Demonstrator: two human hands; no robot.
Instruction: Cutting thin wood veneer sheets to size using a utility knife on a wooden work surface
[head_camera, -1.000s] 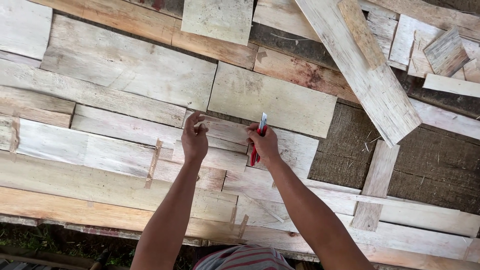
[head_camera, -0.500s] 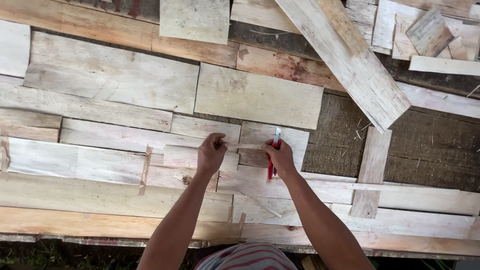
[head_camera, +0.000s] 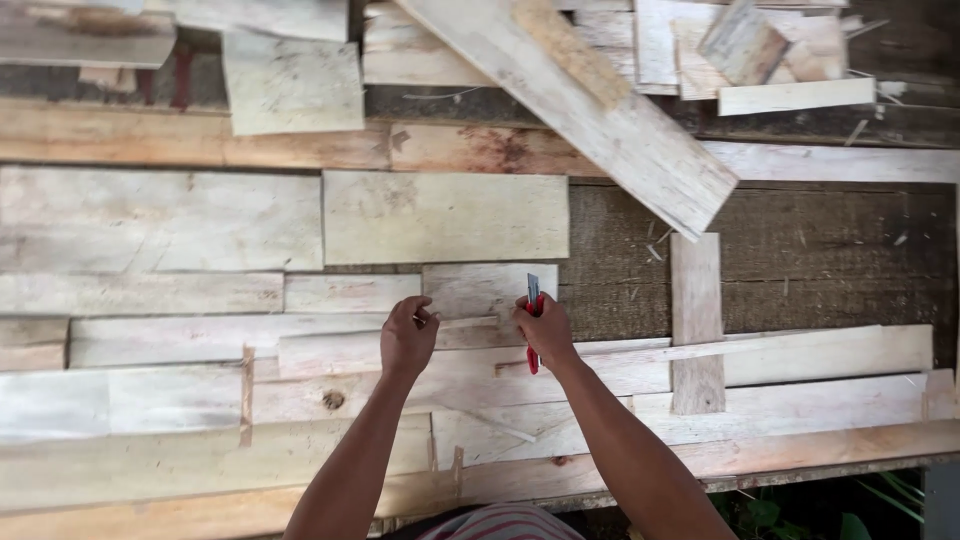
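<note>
Head view: right hand (head_camera: 545, 330) closed on a red utility knife (head_camera: 532, 322), blade up; left hand (head_camera: 407, 337) with fingers pinched on a thin wooden strip (head_camera: 462, 322), over pale planks (head_camera: 160, 230). Likely risk: blade slipping toward the pinching fingers, given close spacing.

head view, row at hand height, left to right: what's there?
Thin vertical wood sliver → left hand pinching a thin pale wood strip → right hand, its grip on a red utility knife → short upright pale plank
</note>
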